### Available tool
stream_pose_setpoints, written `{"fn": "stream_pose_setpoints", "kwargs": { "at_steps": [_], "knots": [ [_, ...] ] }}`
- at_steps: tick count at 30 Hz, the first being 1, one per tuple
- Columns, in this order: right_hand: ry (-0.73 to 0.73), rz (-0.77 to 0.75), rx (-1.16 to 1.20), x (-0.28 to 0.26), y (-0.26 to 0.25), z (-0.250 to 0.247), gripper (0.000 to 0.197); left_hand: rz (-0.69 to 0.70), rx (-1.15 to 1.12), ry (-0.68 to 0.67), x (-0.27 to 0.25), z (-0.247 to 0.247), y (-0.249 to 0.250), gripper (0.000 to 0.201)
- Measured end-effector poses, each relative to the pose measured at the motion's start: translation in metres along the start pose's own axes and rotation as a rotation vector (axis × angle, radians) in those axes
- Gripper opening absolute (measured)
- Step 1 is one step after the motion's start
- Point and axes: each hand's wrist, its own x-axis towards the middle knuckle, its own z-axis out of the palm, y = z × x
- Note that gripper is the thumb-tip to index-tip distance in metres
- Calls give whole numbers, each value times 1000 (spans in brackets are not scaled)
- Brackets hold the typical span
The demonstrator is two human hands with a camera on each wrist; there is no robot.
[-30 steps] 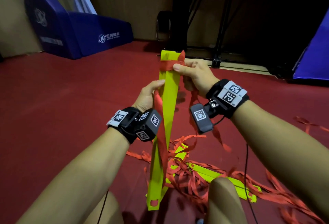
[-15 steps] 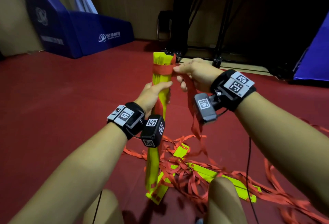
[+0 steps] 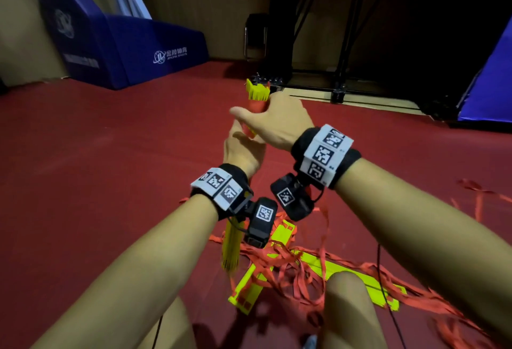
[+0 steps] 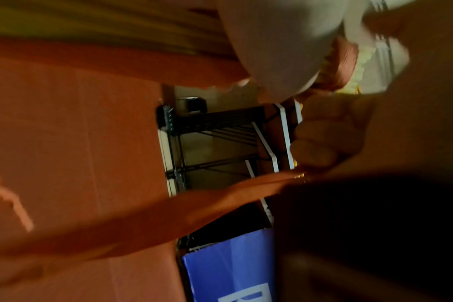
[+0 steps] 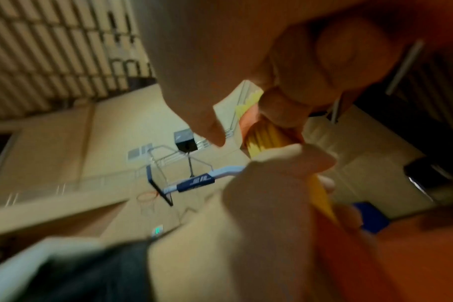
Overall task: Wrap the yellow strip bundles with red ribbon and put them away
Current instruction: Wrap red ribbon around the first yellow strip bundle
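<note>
I hold a yellow strip bundle (image 3: 231, 249) upright over the red floor, its top end (image 3: 259, 91) fanned out above my hands. Red ribbon (image 3: 256, 105) is wound round it just below that top. My right hand (image 3: 270, 123) reaches over the wrapped part, fingers curled behind it and thumb pointing left; a ribbon tail (image 3: 324, 221) hangs below that wrist. My left hand (image 3: 242, 152) grips the bundle's middle just under the right hand. The blurred right wrist view shows fingers (image 5: 279, 110) curled on the ribbon and yellow strips (image 5: 261, 134). In the left wrist view the ribbon band (image 4: 343, 65) shows.
Loose yellow strips (image 3: 346, 274) lie in a tangle of red ribbons (image 3: 291, 265) on the floor below my hands, beside my knee (image 3: 346, 310). More ribbons (image 3: 476, 190) trail at right. A blue padded base (image 3: 138, 49) stands back left, a black rack (image 3: 340, 91) behind, blue mat (image 3: 493, 85) at far right.
The right hand has swung over the top of the bundle, carrying the ribbon round it. The bundle has turned in the left hand's grip, and its top has moved a little away.
</note>
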Motion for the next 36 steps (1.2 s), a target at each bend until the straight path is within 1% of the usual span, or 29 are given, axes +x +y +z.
{"fn": "stream_pose_setpoints", "kwargs": {
  "at_steps": [1, 2, 3, 4, 5, 6, 7, 8, 9, 10, 12, 13, 15, 16, 17, 18, 21, 23, 24, 25, 27, 28, 30, 32, 33, 34, 36],
  "knots": [
    [20, 19, 55, 3, 1, -1, 78, 12, 20, -3, -3, -1, 2, 45],
    [39, 33, 111, 7, 3, -4, 77, 36, 37, -20, -2, -1, 3, 56],
    [43, 43, 183, 8, 5, -8, 71, 62, 50, -50, -2, -1, 3, 68],
    [32, 43, 275, 10, 7, -11, 61, 71, 45, -90, -2, -4, 4, 77],
    [8, 38, 391, 11, 11, -14, 48, 86, -29, -135, -1, -7, 5, 80],
    [-22, 32, 506, 10, 13, -18, 36, 72, -170, -185, 2, -13, 6, 75],
    [-51, 31, 600, 9, 16, -22, 33, 40, -326, -228, 4, -18, 6, 57],
    [-86, 33, 675, 10, 21, -24, 34, 2, -434, -276, 3, -24, 8, 37],
    [-122, 33, 730, 11, 25, -26, 34, -36, -506, -334, 5, -27, 4, 25],
    [-153, 29, 770, 12, 27, -27, 34, -71, -539, -379, 6, -28, 1, 27],
    [-206, 21, 841, 10, 26, -26, 40, -81, -572, -442, 2, -26, -4, 36],
    [-233, 10, 871, 9, 26, -26, 41, -72, -592, -469, -3, -23, -4, 30],
    [-288, -25, 911, 6, 24, -26, 34, -63, -677, -508, -12, -17, 2, 5],
    [-308, -33, 924, 7, 25, -26, 30, -57, -717, -506, -16, -15, 6, 6],
    [-325, -37, 931, 8, 26, -27, 29, -43, -738, -497, -18, -15, 9, 12],
    [-339, -45, 926, 8, 26, -29, 31, -32, -751, -492, -19, -14, 10, 16],
    [-354, -68, 819, 14, 28, -37, 46, -35, -742, -504, -17, -16, 12, 18],
    [-368, -66, 768, 16, 30, -42, 49, -44, -700, -474, -17, -16, 12, 34],
    [-391, -50, 772, 18, 33, -45, 47, -41, -683, -461, -17, -15, 12, 39],
    [-421, -27, 796, 18, 36, -48, 40, -34, -669, -458, -16, -15, 12, 38],
    [-465, 30, 854, 17, 44, -55, 20, -26, -651, -431, -12, -16, 11, 31],
    [-474, 58, 860, 18, 48, -58, 16, -33, -644, -404, -9, -18, 10, 25],
    [-463, 88, 813, 18, 52, -62, 17, -56, -626, -342, -4, -21, 6, 19],
    [-429, 55, 704, 16, 50, -60, 19, -30, -611, -293, 2, -18, 0, 12],
    [-405, 5, 614, 15, 48, -59, 20, -9, -605, -269, 4, -16, -3, 10],
    [-377, -62, 493, 12, 44, -57, 20, -1, -599, -241, 5, -13, -6, 11],
    [-308, -215, 178, 9, 39, -53, 16, 1, -561, -180, 6, -7, -12, 29]
  ]
}}
